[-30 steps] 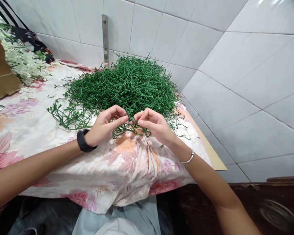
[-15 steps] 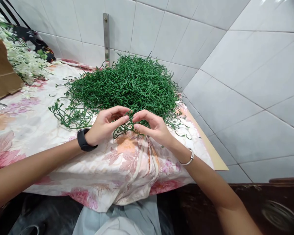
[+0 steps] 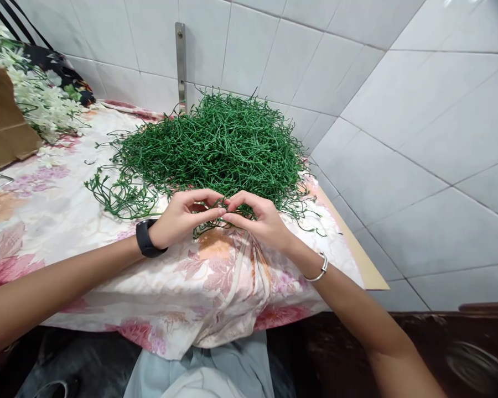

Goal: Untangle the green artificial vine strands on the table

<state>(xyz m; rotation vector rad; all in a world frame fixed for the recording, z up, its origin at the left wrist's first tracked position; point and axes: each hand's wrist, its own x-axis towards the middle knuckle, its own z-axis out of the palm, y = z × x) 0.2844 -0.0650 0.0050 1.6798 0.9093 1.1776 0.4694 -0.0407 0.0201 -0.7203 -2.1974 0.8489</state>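
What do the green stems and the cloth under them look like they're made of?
The green stems look like plastic: uniform colour, slight sheen, wiry and stiff. The cloth looks like thin woven fabric with a printed floral pattern; it drapes and creases at the table edge.

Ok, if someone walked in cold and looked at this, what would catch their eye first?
First, the big heap of green plastic stems piled at the back of the floral cloth, against the white tiled wall. Next, the left hand and right hand meeting fingertip to fingertip at the heap's near edge, pinching a green sprig between them. Far left, white artificial flowers lie beside a piece of brown cardboard.
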